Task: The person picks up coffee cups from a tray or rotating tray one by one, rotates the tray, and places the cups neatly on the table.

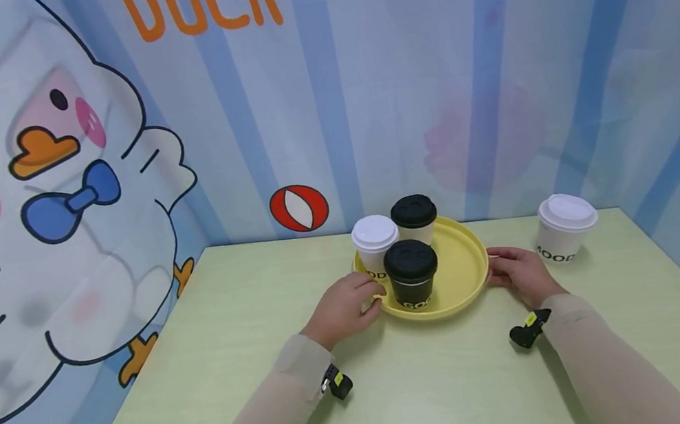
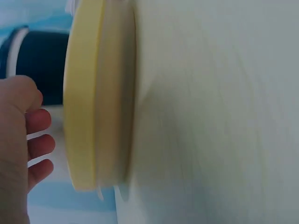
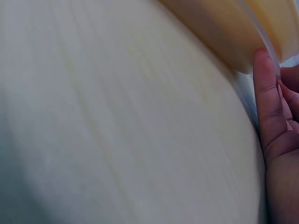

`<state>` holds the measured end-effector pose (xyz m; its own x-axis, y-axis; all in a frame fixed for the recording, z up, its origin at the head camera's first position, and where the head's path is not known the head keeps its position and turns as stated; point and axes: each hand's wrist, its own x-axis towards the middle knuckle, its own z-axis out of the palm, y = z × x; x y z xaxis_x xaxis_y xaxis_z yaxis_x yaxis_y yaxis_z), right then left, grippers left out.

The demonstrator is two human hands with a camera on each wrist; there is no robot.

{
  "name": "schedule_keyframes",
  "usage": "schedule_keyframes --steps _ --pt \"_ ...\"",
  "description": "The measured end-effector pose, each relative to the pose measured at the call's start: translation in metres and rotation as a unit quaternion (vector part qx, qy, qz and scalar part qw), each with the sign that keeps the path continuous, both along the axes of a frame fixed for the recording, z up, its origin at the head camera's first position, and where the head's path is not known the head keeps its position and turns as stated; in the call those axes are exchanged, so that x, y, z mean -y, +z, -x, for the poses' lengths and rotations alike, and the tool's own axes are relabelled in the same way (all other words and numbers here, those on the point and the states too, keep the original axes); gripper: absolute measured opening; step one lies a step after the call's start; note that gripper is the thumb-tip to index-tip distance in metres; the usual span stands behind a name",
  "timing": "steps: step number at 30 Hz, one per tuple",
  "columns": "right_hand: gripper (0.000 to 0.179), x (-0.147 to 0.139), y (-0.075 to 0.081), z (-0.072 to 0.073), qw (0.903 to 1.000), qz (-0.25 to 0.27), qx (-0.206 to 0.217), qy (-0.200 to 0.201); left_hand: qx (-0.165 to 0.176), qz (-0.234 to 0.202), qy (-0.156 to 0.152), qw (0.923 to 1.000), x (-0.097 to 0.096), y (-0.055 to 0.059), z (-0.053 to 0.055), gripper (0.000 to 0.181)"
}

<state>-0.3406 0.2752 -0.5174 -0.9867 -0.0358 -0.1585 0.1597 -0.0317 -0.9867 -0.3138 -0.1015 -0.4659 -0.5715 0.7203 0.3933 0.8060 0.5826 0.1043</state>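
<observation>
A round yellow tray [image 1: 460, 265] carries several lidded paper cups. A white cup [image 1: 374, 239] with a white lid stands at its left, and a white cup [image 1: 414, 221] with a black lid at the back. In front is a black cup [image 1: 412, 277] with a black lid. My left hand [image 1: 346, 306] is at the tray's left edge beside the black cup, fingers loosely bent; the left wrist view shows a gap between fingertips and tray rim [image 2: 84, 116]. My right hand [image 1: 521, 274] pinches the right rim, with the thumb [image 3: 268, 93] against its outside.
Another white cup [image 1: 566, 230] with a white lid stands on the table at the right, just beyond my right hand. The pale table [image 1: 249, 297] ends at the back against a printed blue curtain [image 1: 365, 99]. Each wrist wears a small black camera [image 1: 529, 329].
</observation>
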Motion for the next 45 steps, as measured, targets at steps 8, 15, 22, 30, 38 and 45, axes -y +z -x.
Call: schedule_keyframes --steps 8,15,22,30,38,45 --pt "0.054 0.000 0.003 -0.001 1.0000 -0.006 -0.006 0.001 -0.053 0.049 -0.049 0.9962 -0.045 0.012 -0.030 0.015" --pt "0.055 0.000 0.002 -0.002 1.0000 -0.007 -0.002 0.004 -0.111 0.088 -0.030 0.9895 -0.077 0.004 -0.044 0.017" --pt "0.054 0.000 -0.001 -0.002 0.9998 0.005 -0.017 0.005 -0.107 0.124 0.020 0.9863 -0.106 0.003 -0.050 0.023" --pt "0.056 0.001 0.000 -0.002 0.9998 0.002 -0.018 0.007 -0.065 0.154 0.054 0.9845 -0.129 0.003 -0.048 0.024" --pt "0.056 0.001 -0.003 -0.001 0.9999 0.000 -0.009 0.006 -0.043 0.173 0.069 0.9816 -0.138 -0.001 -0.045 0.027" --pt "0.057 -0.002 -0.003 0.000 0.9997 -0.023 -0.006 0.006 -0.024 0.167 0.069 0.9832 -0.138 -0.003 -0.044 0.030"
